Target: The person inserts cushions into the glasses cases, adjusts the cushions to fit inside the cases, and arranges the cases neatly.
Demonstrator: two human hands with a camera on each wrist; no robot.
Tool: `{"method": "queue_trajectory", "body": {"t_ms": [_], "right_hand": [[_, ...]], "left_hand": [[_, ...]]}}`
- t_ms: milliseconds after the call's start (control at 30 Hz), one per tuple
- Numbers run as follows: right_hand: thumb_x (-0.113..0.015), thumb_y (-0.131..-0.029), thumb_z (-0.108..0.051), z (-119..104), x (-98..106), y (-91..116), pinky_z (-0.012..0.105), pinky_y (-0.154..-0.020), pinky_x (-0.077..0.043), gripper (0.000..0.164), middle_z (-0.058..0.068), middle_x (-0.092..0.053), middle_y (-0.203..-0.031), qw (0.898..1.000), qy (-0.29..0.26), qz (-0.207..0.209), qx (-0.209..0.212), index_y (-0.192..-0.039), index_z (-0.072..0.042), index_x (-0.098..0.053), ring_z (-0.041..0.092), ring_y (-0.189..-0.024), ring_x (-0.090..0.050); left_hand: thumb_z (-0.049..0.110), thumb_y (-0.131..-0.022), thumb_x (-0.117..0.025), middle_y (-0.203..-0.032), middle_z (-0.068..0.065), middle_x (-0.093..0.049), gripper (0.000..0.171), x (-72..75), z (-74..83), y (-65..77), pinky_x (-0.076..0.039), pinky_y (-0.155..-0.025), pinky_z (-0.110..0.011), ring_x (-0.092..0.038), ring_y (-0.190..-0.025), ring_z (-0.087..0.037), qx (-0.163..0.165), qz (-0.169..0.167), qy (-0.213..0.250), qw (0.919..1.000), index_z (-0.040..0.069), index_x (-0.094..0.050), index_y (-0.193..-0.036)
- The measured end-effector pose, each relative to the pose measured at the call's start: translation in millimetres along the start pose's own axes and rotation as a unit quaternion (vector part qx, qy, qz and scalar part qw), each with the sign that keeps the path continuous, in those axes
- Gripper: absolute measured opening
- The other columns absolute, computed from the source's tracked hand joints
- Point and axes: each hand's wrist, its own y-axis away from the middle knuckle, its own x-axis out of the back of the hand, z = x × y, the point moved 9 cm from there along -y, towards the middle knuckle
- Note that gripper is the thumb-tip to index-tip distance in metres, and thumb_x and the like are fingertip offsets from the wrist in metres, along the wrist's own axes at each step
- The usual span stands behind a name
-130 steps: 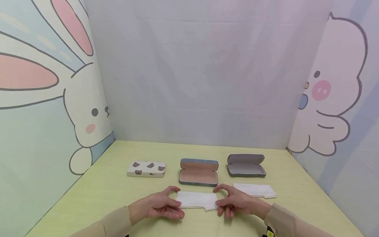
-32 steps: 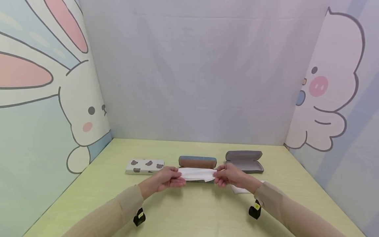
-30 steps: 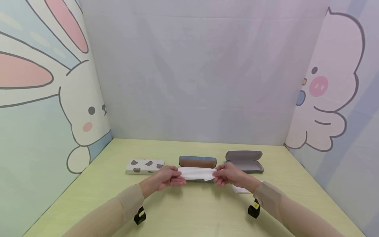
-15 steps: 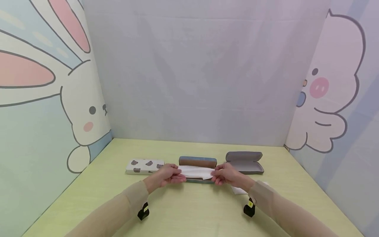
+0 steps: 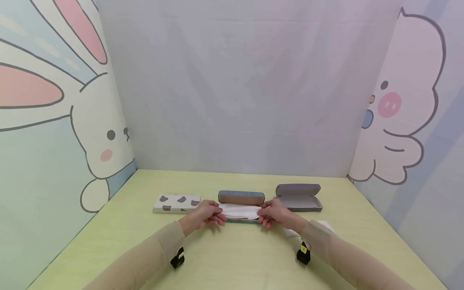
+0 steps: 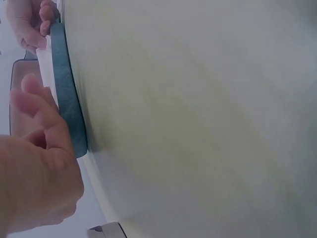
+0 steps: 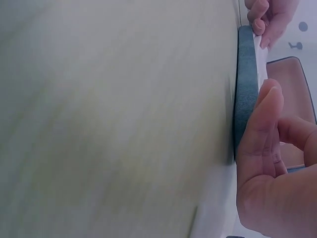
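A folded white cloth (image 5: 239,210) lies level in the lower half of an open blue glasses case (image 5: 242,220) with a pinkish-brown lining. My left hand (image 5: 207,213) pinches the cloth's left end, and my right hand (image 5: 276,214) pinches its right end. Both hands sit at the case's short sides. In the left wrist view the blue front wall (image 6: 69,94) runs past the left hand's fingers (image 6: 49,119). From the right wrist, the same wall (image 7: 245,79) shows beside the right hand (image 7: 267,163), with a strip of white cloth along its rim.
A white glasses case with brown bear heads (image 5: 174,204) lies closed at the left. An open grey glasses case (image 5: 299,190) stands at the right. Partly under the right forearm is a second folded white cloth (image 5: 327,226). Printed cloth walls surround the yellow table (image 5: 239,257).
The cloth, earlier flat on the table between my hands, was picked up by both ends and carried forward over the blue case. Over the last second both hands lowered it into the case.
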Motion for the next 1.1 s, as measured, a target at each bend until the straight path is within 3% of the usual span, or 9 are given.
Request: {"method": "queue_trajectory", "body": {"t_ms": [333,500,700,933,1100], "right_hand": [[-0.065,-0.088,-0.003,-6.4,1.3,1.8,0.023,-0.041,-0.051,0.020,0.005,-0.064,-0.058,0.998,0.036,0.042,-0.006,-0.095,0.004,-0.047,0.010,-0.043,-0.056],[-0.065,-0.086,0.000,-7.5,2.2,3.1,0.023,-0.040,-0.050,0.024,0.005,-0.062,-0.056,0.996,0.048,0.069,-0.011,-0.093,0.001,-0.042,0.010,-0.042,-0.055],[-0.064,-0.084,0.002,-7.5,4.2,2.7,0.021,-0.036,-0.043,0.030,0.004,-0.058,-0.051,0.992,0.082,0.098,-0.013,-0.083,-0.005,-0.035,0.008,-0.037,-0.050],[-0.066,-0.080,0.001,-8.2,7.6,4.6,0.021,-0.033,-0.033,0.028,0.002,-0.052,-0.045,0.980,0.139,0.141,-0.020,-0.075,-0.007,-0.040,0.009,-0.034,-0.043],[-0.068,-0.080,0.000,-7.5,7.3,5.1,0.020,-0.033,-0.032,0.027,0.002,-0.051,-0.044,0.976,0.160,0.146,-0.021,-0.075,-0.007,-0.043,0.009,-0.035,-0.042]], "left_hand": [[0.003,-0.094,-0.055,-0.063,-0.006,-0.066,0.018,4.3,3.9,0.6,-0.039,-0.039,-0.014,-0.054,-0.045,-0.008,0.001,0.035,-0.053,0.9980,-0.002,-0.048,-0.109],[0.002,-0.091,-0.057,-0.056,-0.003,-0.059,0.008,4.3,5.1,0.6,-0.035,-0.038,-0.014,-0.049,-0.042,-0.007,-0.007,0.043,-0.095,0.9946,-0.004,-0.054,-0.094],[0.002,-0.089,-0.058,-0.049,0.001,-0.050,0.019,5.1,1.7,-1.1,-0.031,-0.037,-0.014,-0.043,-0.040,-0.006,0.003,0.035,-0.137,0.9900,-0.001,-0.059,-0.071],[0.004,-0.090,-0.057,-0.048,0.001,-0.050,0.023,3.2,-2.7,-3.3,-0.034,-0.036,-0.014,-0.045,-0.039,-0.006,0.021,0.015,-0.169,0.9852,0.001,-0.058,-0.067],[0.004,-0.091,-0.056,-0.047,0.001,-0.050,0.027,1.2,-3.0,-3.7,-0.037,-0.035,-0.014,-0.048,-0.038,-0.006,0.013,0.003,-0.192,0.9814,0.002,-0.056,-0.065]]}}
